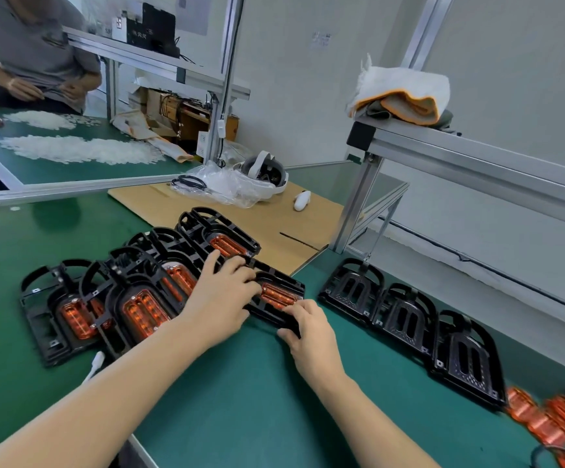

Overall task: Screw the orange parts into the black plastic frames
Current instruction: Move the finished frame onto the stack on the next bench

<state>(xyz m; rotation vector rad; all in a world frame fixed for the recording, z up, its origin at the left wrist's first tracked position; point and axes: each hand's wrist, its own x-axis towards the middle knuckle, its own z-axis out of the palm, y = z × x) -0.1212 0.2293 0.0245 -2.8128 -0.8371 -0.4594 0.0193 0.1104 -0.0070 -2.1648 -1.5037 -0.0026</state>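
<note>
Nearest, the left hand (222,295) rests curled fingers on a black frame (276,300) holding an orange part (277,295) mid-worktop, and the right hand (308,327) pinches its near edge. Three empty frames (406,320) line the right edge; loose orange parts (544,423) fill the near-right corner.

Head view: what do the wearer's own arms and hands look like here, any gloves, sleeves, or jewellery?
Both arms are bare for as far as the picture shows; no sleeve edge is visible. The left hand and right hand wear no gloves, and no rings, watch, bracelet or markings show on them or the wrists. Nails look short and plain, though the image is slightly soft.
</note>
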